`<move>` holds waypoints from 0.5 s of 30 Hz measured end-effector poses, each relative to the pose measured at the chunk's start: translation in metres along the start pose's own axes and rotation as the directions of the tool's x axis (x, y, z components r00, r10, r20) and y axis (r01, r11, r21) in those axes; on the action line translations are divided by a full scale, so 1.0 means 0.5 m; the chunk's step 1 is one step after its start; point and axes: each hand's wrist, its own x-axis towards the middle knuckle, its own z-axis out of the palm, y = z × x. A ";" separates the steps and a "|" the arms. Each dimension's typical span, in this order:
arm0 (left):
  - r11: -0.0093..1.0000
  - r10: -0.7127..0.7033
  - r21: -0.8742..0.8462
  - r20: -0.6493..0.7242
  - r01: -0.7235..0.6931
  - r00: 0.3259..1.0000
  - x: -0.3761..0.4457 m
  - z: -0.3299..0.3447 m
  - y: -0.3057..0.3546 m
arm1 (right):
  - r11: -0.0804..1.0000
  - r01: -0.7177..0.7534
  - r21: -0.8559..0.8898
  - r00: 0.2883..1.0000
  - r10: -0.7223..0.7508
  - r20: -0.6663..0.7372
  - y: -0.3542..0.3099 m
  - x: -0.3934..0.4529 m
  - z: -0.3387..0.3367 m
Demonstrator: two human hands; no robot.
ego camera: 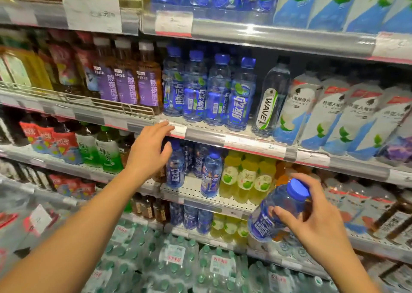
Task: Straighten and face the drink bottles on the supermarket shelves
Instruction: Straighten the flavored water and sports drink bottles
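The person is working the blue-capped drink section, and the step in hand looks like restocking or re-seating a stray bottle in its row. The right hand is holding a blue-labelled bottle out in front of the shelves, near and to the right, tilted with its blue cap pointing up and right; the fingers are curling round its shoulder and upper body, so the grip is firm but high. The left hand is reaching toward the middle shelf with fingers spread and loosely bent, holding nothing, hovering just beside the cap of a matching bottle at the left end of that row, below the price rail. A second matching bottle is standing forward to its right, beside the yellow-green drinks, and bare shelf is showing between them. The next move probably calls for the left hand to steady or shift the standing bottle while the right is bringing its bottle upright into that gap, label facing out.
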 end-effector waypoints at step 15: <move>0.981 0.126 0.134 0.116 -0.142 0.985 0.027 0.048 -0.089 | 0.992 0.112 0.066 0.993 -0.113 0.025 -0.128 0.167 0.304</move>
